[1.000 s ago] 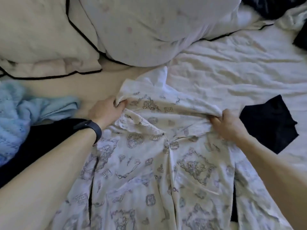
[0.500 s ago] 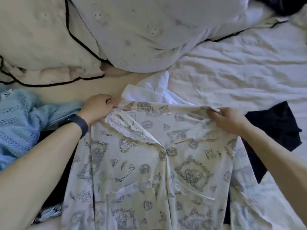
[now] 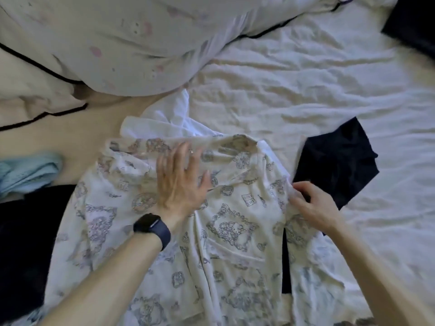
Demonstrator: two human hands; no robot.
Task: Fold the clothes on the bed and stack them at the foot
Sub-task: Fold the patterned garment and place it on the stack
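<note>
head cam is looking down at the bed, and we're working on the printed pyjama shirt, which is lying spread out in the middle right in front of us. its top edge is sitting just below a white cloth that's poking out from under it. its right edge is overlapping a black garment. most of the open room is lying to the right and further up, where the wrinkled white sheet is running bare.

our left hand is lying flat, fingers straight and spread, pressing on the shirt's chest near the collar, with a dark watch on that wrist. our right hand is pinching the shirt's right side edge with thumb and fingertips, just beside the black garment.

on the left, a blue knit piece is bunching up near the shirt, and a dark cloth is lying below it, touching the shirt's left side. two pillows are crowding the top left: a cream pillow with black piping and a pale pillow with pink marks.

compared with half a second ago, the left hand isn't gripping the collar corner anymore and is now sitting flat in the middle. the right hand is now holding the side edge, lower than its earlier spot at the top.
</note>
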